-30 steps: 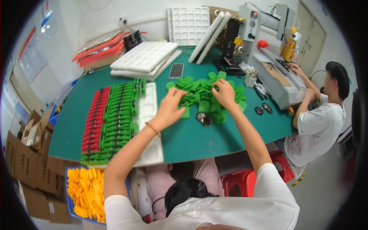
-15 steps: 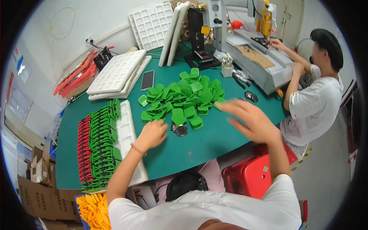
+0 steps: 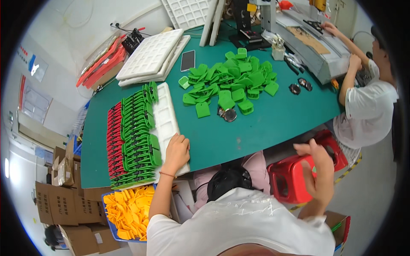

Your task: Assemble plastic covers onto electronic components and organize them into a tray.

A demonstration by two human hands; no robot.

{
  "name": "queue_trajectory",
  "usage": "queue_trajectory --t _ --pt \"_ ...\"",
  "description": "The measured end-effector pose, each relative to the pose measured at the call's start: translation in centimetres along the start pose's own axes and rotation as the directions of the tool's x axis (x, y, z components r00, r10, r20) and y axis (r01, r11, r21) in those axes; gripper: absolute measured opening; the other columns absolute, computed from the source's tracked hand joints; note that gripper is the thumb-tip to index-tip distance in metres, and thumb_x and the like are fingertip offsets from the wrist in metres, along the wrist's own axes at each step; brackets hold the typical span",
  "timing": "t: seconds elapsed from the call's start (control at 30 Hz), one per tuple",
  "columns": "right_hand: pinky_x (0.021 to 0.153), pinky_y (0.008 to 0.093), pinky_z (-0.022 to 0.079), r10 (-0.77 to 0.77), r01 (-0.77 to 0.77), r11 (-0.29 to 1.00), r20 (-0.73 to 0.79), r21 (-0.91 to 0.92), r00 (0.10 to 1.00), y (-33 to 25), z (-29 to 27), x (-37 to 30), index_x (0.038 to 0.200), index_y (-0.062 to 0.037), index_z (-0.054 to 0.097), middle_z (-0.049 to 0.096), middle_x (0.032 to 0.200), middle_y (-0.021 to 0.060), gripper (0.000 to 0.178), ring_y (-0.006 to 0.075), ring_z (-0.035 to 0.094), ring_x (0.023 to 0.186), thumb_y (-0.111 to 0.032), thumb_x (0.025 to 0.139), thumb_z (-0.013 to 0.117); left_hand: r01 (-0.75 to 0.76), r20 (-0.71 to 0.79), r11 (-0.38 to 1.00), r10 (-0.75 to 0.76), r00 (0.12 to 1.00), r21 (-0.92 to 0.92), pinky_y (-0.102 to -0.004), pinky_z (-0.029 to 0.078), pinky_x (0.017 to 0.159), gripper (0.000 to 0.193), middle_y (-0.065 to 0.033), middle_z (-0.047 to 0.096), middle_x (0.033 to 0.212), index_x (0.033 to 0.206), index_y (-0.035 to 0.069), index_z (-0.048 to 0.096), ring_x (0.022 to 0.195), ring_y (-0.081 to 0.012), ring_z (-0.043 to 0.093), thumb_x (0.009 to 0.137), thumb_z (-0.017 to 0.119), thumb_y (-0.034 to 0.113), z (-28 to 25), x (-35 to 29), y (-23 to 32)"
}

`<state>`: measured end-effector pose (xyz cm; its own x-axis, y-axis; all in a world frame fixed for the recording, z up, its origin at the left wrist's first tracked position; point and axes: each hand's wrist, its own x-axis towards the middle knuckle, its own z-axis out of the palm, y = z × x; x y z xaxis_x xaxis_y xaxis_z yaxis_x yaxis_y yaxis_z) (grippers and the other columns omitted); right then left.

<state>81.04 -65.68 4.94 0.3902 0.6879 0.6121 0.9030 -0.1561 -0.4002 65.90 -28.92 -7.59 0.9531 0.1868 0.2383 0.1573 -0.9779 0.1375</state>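
My left hand [image 3: 177, 151] is at the right edge of a white foam tray [image 3: 165, 112], its fingers curled in; whether they grip the edge or something small is hidden. On that tray stand dense rows of green clips [image 3: 137, 132] and red clips [image 3: 115, 138] with black middles. My right hand [image 3: 318, 170] is raised off the table's right front side, above a red stool [image 3: 290, 179], fingers apart and nothing in them. Beyond my hands lies a heap of green plastic pieces [image 3: 232, 76]. One green square piece [image 3: 203, 109] lies flat at its near side, by a round dark-faced part [image 3: 229, 114].
A blue bin of yellow pieces [image 3: 130, 211] stands below the table's front left. Stacked white trays [image 3: 149, 59], a phone [image 3: 188, 60], pliers [image 3: 294, 64] and two round parts [image 3: 294, 88] lie farther back. A co-worker [image 3: 369, 102] sits right, at a grey machine [image 3: 316, 47].
My left hand has moved from the green heap back to the tray's edge, baring a green square piece. My right hand has drawn back off the table. The view has shifted.
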Motion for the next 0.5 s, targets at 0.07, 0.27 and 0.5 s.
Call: queue_trajectory --t 0.07,0.27,0.5 --pt "0.058 0.0294 0.047 -0.316 0.333 0.932 -0.132 0.143 0.940 -2.3 0.7 4.8 0.113 -0.0001 0.055 0.065 0.090 0.0155 0.042 0.0243 0.059 0.064 0.011 0.073 0.054 0.003 -0.064 0.997 -0.008 0.998 -0.077 -0.0449 0.037 0.098 0.006 -0.0129 0.049 0.073 0.064 0.003 0.050 0.080 -0.0326 0.051 0.066 0.052 -0.002 0.1 0.7 0.2" --pt "0.041 0.0206 0.034 -0.202 0.195 0.888 -0.028 0.417 0.979 -10.6 0.5 12.6 0.078 -0.0056 0.070 0.050 0.052 -0.0012 0.031 0.0108 0.046 0.041 -0.025 0.055 0.063 0.183 -0.147 0.816 -0.309 0.940 -0.548 -0.0448 0.035 0.098 0.007 -0.0122 0.049 0.075 0.065 0.003 0.050 0.081 -0.0314 0.051 0.066 0.051 -0.005 2.9 0.1 -0.3" --pt "0.039 0.0226 0.033 -0.559 0.658 0.753 -0.543 -0.015 0.627 -10.3 3.0 12.2 0.099 -0.0196 0.059 0.053 0.066 -0.0039 0.027 0.0115 0.046 0.045 -0.018 0.073 0.048 0.135 -0.198 0.928 -0.214 0.957 -0.347 -0.0449 0.035 0.097 0.012 -0.0125 0.049 0.076 0.065 0.003 0.049 0.081 -0.0325 0.050 0.062 0.046 -0.009 0.9 -1.0 -1.0"
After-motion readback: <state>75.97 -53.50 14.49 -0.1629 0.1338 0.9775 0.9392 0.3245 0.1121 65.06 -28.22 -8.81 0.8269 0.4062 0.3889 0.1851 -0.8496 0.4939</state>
